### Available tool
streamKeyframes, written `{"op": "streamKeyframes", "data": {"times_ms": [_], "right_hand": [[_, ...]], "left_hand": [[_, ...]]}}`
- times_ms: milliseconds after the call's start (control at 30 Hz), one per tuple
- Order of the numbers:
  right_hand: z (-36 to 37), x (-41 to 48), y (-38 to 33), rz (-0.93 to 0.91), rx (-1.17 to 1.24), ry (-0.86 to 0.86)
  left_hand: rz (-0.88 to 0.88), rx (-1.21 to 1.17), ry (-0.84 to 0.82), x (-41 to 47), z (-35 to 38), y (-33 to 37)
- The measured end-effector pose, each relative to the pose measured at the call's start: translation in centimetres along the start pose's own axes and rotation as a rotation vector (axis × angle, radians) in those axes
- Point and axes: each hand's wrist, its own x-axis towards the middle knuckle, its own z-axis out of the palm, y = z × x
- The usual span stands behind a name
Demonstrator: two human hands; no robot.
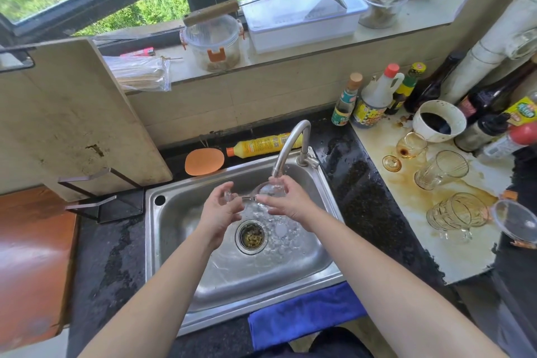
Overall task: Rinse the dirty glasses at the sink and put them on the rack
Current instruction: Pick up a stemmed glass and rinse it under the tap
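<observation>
Left hand pinches foot, right hand cups bowl of clear stemmed glass at 12 o'clock above drain — advise rotating under curved steel tap.

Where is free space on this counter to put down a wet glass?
Free: the dark counter between the sink and the wooden board, in front of the black rack; also the dark strip right of the sink. Crowded: the stained white surface with dirty glasses, a bowl and bottles.
</observation>
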Motion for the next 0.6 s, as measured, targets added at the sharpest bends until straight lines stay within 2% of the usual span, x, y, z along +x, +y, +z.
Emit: {"op": "streamKeyframes", "data": {"times_ms": [167,333,600], "right_hand": [[-0.52,-0.13,-0.28,-0.036,0.04,-0.064],[-0.32,-0.19,-0.4,0.045,-0.059,-0.021],[-0.26,-0.53,0.11,-0.07,-0.088,-0.071]], "left_hand": [[0.031,0.011,-0.002,-0.21,-0.24,0.17],[0.074,-0.044,0.01,-0.3,-0.54,0.4],[0.065,-0.003,0.062,-0.74,-0.36,0.58]]}}
